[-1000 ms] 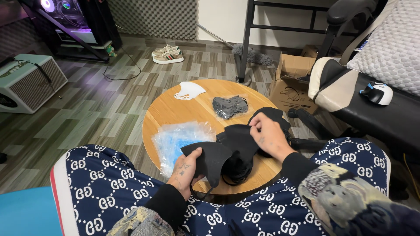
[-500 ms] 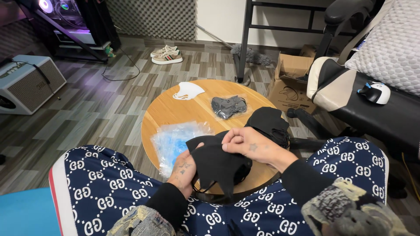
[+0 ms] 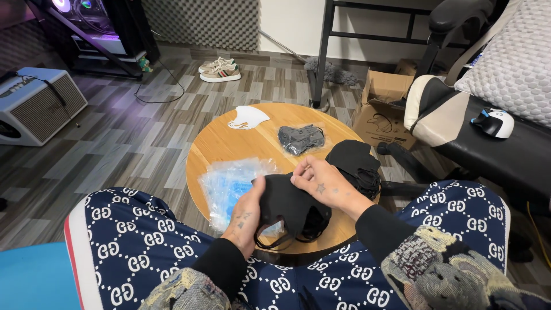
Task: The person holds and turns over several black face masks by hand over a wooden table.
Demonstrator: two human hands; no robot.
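While both hands pinch it, the black mask [image 3: 290, 204] lies between them — left hand [image 3: 248, 212] at 8 o'clock, right hand [image 3: 324, 183] at 2 o'clock.

Your left hand [image 3: 248, 215] hides the black mask's [image 3: 290, 206] nine o'clock edge, and your right hand [image 3: 324, 183] covers its twelve o'clock rim. You cannot tell how many black masks make up the pile [image 3: 354, 166] at two o'clock, and the speaker [image 3: 35, 106] is cut off at nine o'clock.

Bright even indoor light, soft shadows, coloured glow top left, sharp focus, slight wide-angle edge stretch
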